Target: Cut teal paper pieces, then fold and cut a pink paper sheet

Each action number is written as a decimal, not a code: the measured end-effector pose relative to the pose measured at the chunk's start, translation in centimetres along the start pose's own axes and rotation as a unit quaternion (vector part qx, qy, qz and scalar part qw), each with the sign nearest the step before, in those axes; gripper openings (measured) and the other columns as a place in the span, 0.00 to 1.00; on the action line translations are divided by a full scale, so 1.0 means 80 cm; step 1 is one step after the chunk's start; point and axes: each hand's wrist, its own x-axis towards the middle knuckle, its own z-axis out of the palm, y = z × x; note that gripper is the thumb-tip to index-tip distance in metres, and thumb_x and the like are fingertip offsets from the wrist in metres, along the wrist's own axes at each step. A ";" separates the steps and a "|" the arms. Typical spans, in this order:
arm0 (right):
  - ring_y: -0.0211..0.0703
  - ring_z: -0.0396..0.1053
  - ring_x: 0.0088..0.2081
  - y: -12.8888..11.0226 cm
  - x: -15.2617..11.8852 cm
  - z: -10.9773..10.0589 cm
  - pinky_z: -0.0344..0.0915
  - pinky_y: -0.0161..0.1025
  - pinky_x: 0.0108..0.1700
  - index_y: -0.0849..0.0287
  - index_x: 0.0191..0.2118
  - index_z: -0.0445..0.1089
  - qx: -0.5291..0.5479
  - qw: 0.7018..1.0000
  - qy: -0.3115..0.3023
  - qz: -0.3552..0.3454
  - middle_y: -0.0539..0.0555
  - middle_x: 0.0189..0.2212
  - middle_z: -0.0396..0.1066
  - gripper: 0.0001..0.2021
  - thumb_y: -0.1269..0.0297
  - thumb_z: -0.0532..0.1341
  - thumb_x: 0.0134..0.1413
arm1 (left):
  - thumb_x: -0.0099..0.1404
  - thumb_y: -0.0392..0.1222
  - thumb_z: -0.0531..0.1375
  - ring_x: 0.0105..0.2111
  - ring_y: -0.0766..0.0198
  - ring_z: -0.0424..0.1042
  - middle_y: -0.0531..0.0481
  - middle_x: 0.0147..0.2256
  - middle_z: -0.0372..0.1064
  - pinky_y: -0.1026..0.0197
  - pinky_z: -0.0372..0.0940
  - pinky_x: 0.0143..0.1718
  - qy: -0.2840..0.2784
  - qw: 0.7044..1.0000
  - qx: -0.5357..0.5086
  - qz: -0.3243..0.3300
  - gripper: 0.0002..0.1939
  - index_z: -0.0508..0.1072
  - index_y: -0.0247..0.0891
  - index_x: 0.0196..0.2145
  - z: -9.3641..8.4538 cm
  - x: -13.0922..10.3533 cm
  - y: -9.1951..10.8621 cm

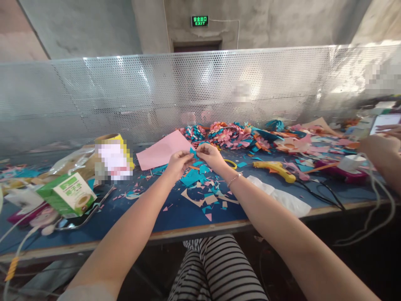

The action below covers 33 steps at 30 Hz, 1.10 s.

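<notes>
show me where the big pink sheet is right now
In the head view, the pink sheet lies left of centre on the blue table, just beyond the left hand and beside the colourful paper heap.

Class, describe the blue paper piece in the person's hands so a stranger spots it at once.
Start at the perforated metal screen and come down to the blue table. Near the large pink sheet, the left hand and right hand nearly meet above blue scraps. The small blue paper piece is between them; unlike those scraps, it is held, not lying loose.
</notes>
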 end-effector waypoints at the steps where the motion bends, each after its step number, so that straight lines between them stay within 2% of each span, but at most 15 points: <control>1: 0.32 0.61 0.23 0.000 0.000 0.000 0.62 0.33 0.27 0.58 0.28 0.62 0.000 1.000 0.000 0.000 0.45 0.22 0.62 0.08 0.64 0.60 0.38 | 0.45 0.28 0.66 0.23 0.68 0.71 0.52 0.21 0.70 0.62 0.67 0.34 0.000 1.000 0.001 -0.001 0.07 0.70 0.31 0.23 0.000 0.000 0.000; 20: 0.32 0.61 0.24 -0.001 -0.001 0.001 0.62 0.34 0.28 0.58 0.28 0.62 -0.015 1.000 0.003 -0.011 0.46 0.23 0.63 0.10 0.60 0.62 0.39 | 0.45 0.29 0.66 0.23 0.68 0.70 0.52 0.21 0.69 0.60 0.67 0.37 0.006 1.000 0.010 -0.002 0.08 0.70 0.32 0.22 0.003 -0.002 0.003; 33: 0.32 0.61 0.23 -0.001 -0.001 0.000 0.62 0.34 0.27 0.58 0.29 0.62 -0.014 1.000 -0.003 -0.014 0.46 0.23 0.62 0.09 0.62 0.61 0.40 | 0.44 0.29 0.66 0.23 0.68 0.70 0.53 0.21 0.70 0.61 0.67 0.36 0.003 1.000 0.015 -0.003 0.08 0.70 0.32 0.22 0.003 -0.003 0.003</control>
